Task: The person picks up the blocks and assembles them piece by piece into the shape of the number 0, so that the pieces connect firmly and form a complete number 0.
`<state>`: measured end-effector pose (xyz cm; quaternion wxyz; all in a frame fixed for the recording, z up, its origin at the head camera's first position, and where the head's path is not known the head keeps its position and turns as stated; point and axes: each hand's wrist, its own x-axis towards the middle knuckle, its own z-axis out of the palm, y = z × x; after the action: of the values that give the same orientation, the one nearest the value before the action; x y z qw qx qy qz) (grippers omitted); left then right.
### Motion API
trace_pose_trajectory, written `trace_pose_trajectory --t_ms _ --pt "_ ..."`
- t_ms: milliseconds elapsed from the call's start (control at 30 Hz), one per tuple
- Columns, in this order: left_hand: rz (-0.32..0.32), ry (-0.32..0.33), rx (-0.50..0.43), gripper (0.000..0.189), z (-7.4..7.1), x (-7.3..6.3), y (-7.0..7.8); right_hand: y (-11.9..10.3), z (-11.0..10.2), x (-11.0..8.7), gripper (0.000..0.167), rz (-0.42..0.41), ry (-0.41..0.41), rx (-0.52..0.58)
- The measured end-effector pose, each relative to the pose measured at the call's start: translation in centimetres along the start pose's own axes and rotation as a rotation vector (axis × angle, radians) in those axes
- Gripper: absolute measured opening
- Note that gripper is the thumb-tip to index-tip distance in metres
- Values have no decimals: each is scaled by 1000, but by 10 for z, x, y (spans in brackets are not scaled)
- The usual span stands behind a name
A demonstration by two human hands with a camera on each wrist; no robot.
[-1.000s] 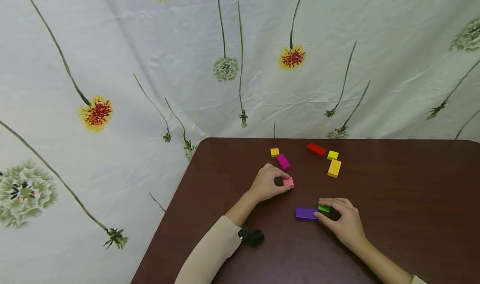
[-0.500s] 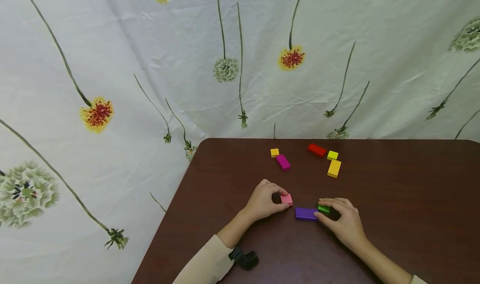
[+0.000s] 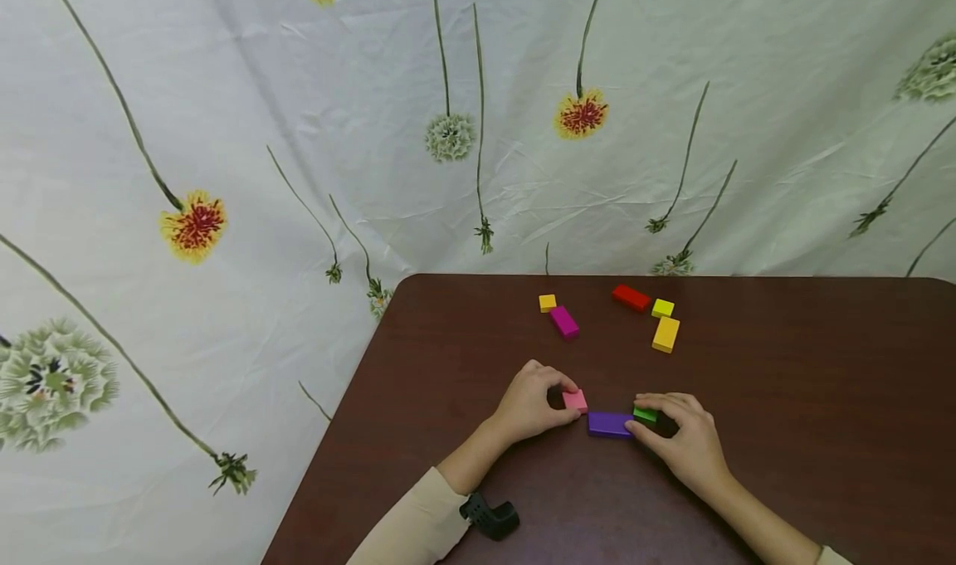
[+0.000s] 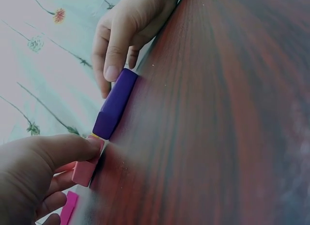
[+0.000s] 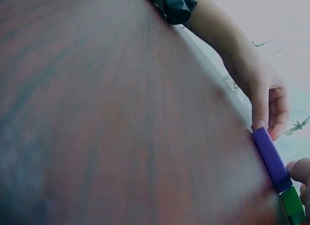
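My left hand (image 3: 529, 403) pinches a pink block (image 3: 575, 401) between thumb and fingers, just off the left end of a long purple block (image 3: 609, 425). The purple block lies flat on the table. At its right end a small green block (image 3: 646, 415) sits against it, and my right hand (image 3: 687, 436) grips that one, the thumb near the purple block's corner. In the left wrist view the pink block (image 4: 87, 168) is close to the purple block's end; whether they touch I cannot tell. The right wrist view has the green block (image 5: 292, 204) end to end with the purple one.
Farther back on the dark brown table (image 3: 807, 399) lie a small orange block (image 3: 548, 304), a magenta block (image 3: 564, 322), a red block (image 3: 631, 298), a small yellow block (image 3: 662, 308) and a larger yellow-orange block (image 3: 666, 334). A flowered cloth (image 3: 358, 92) hangs behind.
My left hand has brought the pink block toward me, then slightly right, up to the purple block's left end. The right hand, green block and purple block have stayed in place.
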<state>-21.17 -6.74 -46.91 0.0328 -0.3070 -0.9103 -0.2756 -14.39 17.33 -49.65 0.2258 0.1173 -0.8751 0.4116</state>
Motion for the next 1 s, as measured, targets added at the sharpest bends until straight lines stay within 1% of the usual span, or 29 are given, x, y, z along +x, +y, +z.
trace_pose_trajectory --t_ms 333,633,733,833,933,1000 --pt "-1 -35 -7 25 2 0 0 -1 0 1 29 0 -2 3" --pt "36 -29 -6 26 2 -1 1 -3 -2 1 30 11 -4 2" --pt "59 -3 -9 24 2 -3 2 -3 -2 1 30 10 -5 2" --pt "86 65 -4 21 5 -5 6 -3 -1 0 30 4 -1 5" --pt "101 115 30 25 9 -8 10 -2 -1 0 30 -4 3 7" --pt "100 124 51 28 11 -8 13 -2 -1 1 30 -8 2 6"
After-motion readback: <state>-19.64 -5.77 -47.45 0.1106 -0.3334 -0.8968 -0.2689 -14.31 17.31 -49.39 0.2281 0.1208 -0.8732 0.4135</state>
